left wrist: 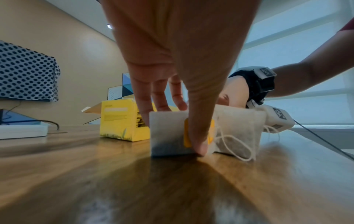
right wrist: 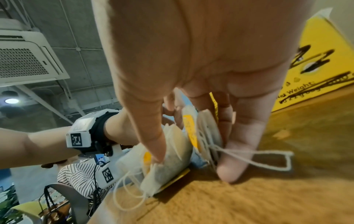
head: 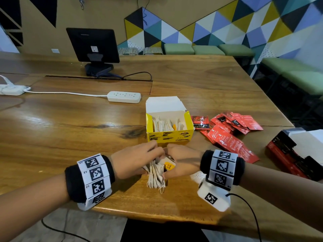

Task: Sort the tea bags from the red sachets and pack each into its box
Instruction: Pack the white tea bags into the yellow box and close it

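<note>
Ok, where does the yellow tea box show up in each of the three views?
Head: yellow tea box sits center, lid open, just beyond both hands.
Left wrist: it stands left of center on the table, behind the fingers.
Right wrist: only its scribbled front wall shows, upper right corner.
Shared landmark: the bundle of tea bags held between the hands, with its yellow tags.
</note>
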The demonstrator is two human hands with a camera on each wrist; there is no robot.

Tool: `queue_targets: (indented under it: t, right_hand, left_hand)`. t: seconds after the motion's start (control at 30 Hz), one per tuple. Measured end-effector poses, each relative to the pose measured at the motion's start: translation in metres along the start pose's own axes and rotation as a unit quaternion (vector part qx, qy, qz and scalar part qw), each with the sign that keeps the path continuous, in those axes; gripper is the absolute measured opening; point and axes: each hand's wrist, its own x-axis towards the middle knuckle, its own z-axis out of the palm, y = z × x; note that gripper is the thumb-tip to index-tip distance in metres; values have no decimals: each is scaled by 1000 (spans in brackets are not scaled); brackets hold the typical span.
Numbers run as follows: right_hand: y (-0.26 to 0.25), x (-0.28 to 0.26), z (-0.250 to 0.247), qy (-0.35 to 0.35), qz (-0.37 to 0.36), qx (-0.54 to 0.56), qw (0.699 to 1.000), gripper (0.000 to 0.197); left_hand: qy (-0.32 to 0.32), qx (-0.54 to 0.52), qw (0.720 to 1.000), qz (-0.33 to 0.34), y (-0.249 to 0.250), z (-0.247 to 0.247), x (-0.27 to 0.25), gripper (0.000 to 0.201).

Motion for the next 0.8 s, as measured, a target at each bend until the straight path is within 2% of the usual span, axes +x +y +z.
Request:
queue_targets:
  t: [0.13,0.27,0.4,0.47,0.53,0.57,0.6,0.67,0.8]
  right_hand:
    - [-3,3,1,-7,5,12,1000,54]
    - [-4,4,0,-13,11,24,1000,47]
    - [2,7,1,-2,26,73,997,37]
    - [3,11,1,7,24,79,997,30]
    - [5,17,0,25,21,90,995,10]
    - [6,20,0,32,22,93,995,9]
    - [7,21,0,39,19,97,994,16]
    - [7,22,1,47,25,109,993,13]
    - [11,17,-3,12,29,142,989,28]
  left_hand:
    - [-8,-25,1000,-4,-1,0,-1,42]
    - [4,-20,1000,23,-6,4,-3,55]
    - [8,24,997,79,-5,3,-7,67]
    - [19,50,992,111,-2,4,-9,66]
    - [21,61,989,131,0,5,-8,59]
    - [19,61,989,136,1,7,-7,54]
    - [18,60,988,141,1,9,-6,49]
    - [15,67,987,148,-1,12,-4,42]
    - [30,81,985,148,0,12,-5,39]
